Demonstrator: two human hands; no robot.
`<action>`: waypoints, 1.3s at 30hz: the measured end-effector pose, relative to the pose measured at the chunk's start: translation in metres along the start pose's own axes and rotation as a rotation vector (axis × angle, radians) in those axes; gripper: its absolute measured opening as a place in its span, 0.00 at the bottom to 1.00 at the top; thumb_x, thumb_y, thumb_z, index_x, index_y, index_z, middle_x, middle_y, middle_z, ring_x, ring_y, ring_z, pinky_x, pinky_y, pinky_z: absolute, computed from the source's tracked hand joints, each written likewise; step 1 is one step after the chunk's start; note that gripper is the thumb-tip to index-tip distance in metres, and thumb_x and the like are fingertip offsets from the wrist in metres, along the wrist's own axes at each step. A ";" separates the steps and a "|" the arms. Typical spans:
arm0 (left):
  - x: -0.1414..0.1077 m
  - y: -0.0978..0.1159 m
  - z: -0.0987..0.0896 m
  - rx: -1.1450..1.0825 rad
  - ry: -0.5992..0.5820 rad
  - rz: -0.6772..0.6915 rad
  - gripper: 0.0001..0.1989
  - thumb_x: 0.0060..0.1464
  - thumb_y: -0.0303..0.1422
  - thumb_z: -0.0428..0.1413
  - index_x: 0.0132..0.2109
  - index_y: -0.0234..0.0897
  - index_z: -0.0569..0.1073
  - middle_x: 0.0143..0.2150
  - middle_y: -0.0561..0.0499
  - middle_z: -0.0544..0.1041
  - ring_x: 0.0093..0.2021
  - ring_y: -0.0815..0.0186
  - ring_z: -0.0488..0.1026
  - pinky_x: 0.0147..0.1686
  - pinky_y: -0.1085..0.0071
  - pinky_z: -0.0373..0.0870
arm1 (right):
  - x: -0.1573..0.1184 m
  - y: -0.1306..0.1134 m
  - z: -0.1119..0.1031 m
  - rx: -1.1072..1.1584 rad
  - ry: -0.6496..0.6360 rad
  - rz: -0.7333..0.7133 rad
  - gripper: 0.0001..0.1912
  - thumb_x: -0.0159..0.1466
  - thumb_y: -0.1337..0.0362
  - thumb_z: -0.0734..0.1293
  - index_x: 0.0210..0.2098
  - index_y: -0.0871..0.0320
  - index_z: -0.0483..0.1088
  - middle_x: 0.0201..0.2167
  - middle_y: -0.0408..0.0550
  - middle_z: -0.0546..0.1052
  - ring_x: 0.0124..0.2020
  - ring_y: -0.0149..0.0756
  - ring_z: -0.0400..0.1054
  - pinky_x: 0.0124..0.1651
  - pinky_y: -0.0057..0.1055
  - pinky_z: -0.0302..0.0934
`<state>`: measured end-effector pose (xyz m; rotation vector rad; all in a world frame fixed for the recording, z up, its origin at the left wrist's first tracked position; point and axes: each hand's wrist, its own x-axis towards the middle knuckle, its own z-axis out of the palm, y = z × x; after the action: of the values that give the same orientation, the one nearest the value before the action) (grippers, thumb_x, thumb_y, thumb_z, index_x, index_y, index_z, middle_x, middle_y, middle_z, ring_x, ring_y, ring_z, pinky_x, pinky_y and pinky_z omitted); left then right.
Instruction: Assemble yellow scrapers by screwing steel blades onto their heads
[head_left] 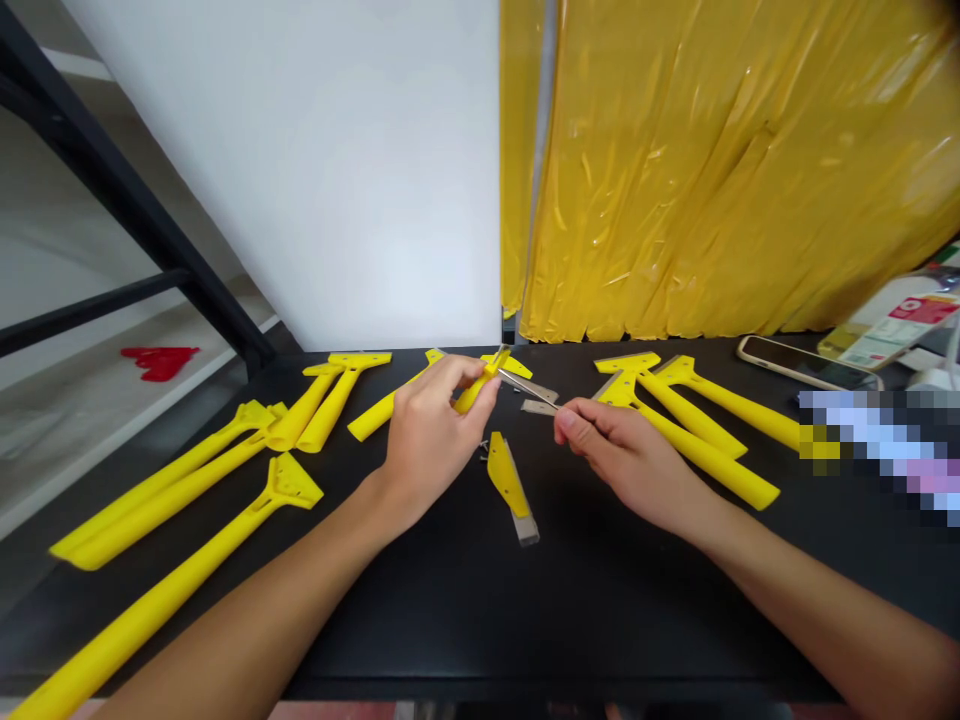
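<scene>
A yellow scraper (476,388) is clamped in the left hand (435,430), a metal blade (540,406) is pinched in the right hand (630,465), and both are held apart.

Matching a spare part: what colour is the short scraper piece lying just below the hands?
The short scraper piece is bright yellow, shown best in the head view.
</scene>
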<state>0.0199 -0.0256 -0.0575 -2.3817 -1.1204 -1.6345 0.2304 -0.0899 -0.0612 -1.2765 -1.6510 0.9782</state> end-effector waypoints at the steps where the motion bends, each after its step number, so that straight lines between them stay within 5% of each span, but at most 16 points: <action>1: 0.000 0.000 0.000 0.005 0.001 0.008 0.04 0.58 0.30 0.62 0.36 0.38 0.74 0.34 0.52 0.81 0.33 0.66 0.79 0.31 0.72 0.75 | 0.000 -0.001 -0.001 0.097 -0.025 0.062 0.21 0.70 0.46 0.61 0.30 0.56 0.67 0.22 0.39 0.60 0.22 0.28 0.51 0.23 0.28 0.46; 6: -0.001 0.001 -0.001 0.028 0.007 0.052 0.04 0.59 0.29 0.61 0.36 0.38 0.73 0.35 0.52 0.81 0.33 0.67 0.79 0.30 0.73 0.75 | 0.001 -0.005 -0.004 0.599 -0.189 0.346 0.21 0.67 0.47 0.67 0.28 0.57 0.65 0.19 0.33 0.50 0.20 0.24 0.36 0.19 0.25 0.32; 12: -0.001 -0.001 -0.002 0.053 -0.014 0.096 0.03 0.60 0.28 0.60 0.37 0.38 0.73 0.38 0.51 0.82 0.36 0.66 0.80 0.33 0.72 0.75 | 0.003 -0.003 -0.009 0.910 -0.361 0.500 0.17 0.68 0.53 0.67 0.30 0.57 0.64 0.20 0.33 0.45 0.20 0.24 0.33 0.17 0.22 0.30; 16: -0.002 -0.003 -0.002 0.085 -0.036 0.155 0.01 0.61 0.28 0.59 0.40 0.38 0.74 0.40 0.49 0.83 0.40 0.64 0.80 0.39 0.69 0.76 | 0.005 -0.001 -0.012 0.945 -0.448 0.525 0.18 0.69 0.53 0.67 0.29 0.57 0.63 0.19 0.32 0.45 0.20 0.25 0.33 0.17 0.22 0.31; 20: 0.002 -0.013 -0.004 0.118 -0.044 0.158 0.02 0.61 0.28 0.59 0.42 0.39 0.74 0.41 0.49 0.82 0.40 0.64 0.80 0.42 0.68 0.76 | 0.003 0.000 -0.006 0.653 -0.364 0.377 0.20 0.70 0.48 0.64 0.31 0.58 0.66 0.19 0.33 0.49 0.20 0.24 0.36 0.19 0.23 0.31; 24: 0.013 -0.019 -0.006 -0.018 0.070 -0.104 0.06 0.57 0.30 0.63 0.41 0.39 0.74 0.37 0.50 0.80 0.35 0.64 0.79 0.32 0.71 0.75 | 0.000 0.000 0.007 0.297 -0.238 0.132 0.18 0.71 0.47 0.61 0.36 0.57 0.66 0.26 0.38 0.59 0.23 0.26 0.49 0.23 0.24 0.45; 27: 0.016 -0.007 -0.004 -0.562 0.127 -0.452 0.15 0.55 0.31 0.65 0.46 0.41 0.68 0.37 0.53 0.76 0.30 0.67 0.78 0.25 0.74 0.75 | -0.002 -0.002 0.016 0.103 -0.076 0.029 0.17 0.65 0.50 0.70 0.35 0.55 0.63 0.28 0.37 0.60 0.27 0.27 0.53 0.29 0.26 0.52; 30: 0.010 0.014 0.001 -0.948 0.091 -0.701 0.15 0.55 0.31 0.65 0.44 0.40 0.66 0.39 0.55 0.73 0.36 0.66 0.79 0.34 0.69 0.80 | -0.005 -0.003 0.022 -0.055 -0.062 0.026 0.20 0.57 0.49 0.76 0.37 0.55 0.68 0.24 0.34 0.57 0.26 0.28 0.51 0.29 0.28 0.49; 35: 0.000 0.036 0.005 -1.163 0.113 -0.926 0.16 0.52 0.27 0.67 0.43 0.38 0.68 0.40 0.53 0.74 0.44 0.62 0.78 0.45 0.60 0.80 | -0.008 0.002 0.031 -0.227 -0.070 0.008 0.19 0.59 0.46 0.73 0.38 0.54 0.75 0.23 0.36 0.62 0.26 0.30 0.54 0.29 0.30 0.50; 39: -0.003 0.036 0.008 -1.219 0.069 -0.942 0.15 0.53 0.27 0.66 0.45 0.39 0.70 0.42 0.50 0.77 0.46 0.61 0.78 0.47 0.58 0.78 | -0.006 0.002 0.031 -0.324 0.014 -0.012 0.12 0.63 0.53 0.69 0.35 0.55 0.75 0.23 0.38 0.66 0.26 0.31 0.58 0.30 0.30 0.53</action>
<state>0.0462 -0.0505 -0.0508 -2.2456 -1.6892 -3.4920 0.2031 -0.0986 -0.0752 -1.4771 -1.8567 0.7104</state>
